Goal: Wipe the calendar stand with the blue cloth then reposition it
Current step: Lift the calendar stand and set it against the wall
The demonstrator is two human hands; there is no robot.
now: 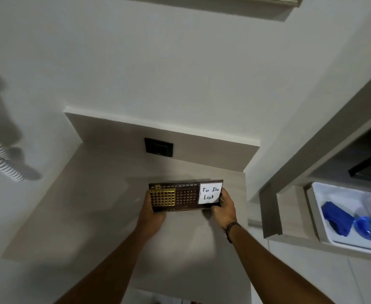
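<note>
Calendar stand [185, 196]: dark, stiff, probably light slab, upright near desk [105, 216] back-right corner. Left hand [152, 212] and right hand [224, 207] clamp its ends; best held there. Cloth [335, 218] in tray [324, 194], well apart.

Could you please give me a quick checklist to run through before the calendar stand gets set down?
1. Left hand holds the calendar stand at its left end: ok.
2. Right hand holds its right end: ok.
3. To Do List note in place on the stand: ok.
4. Blue cloth out of both hands, in the white tray: ok.
5. Stand wiped clean: cannot tell.
6. Stand touching the desk: cannot tell.
</note>
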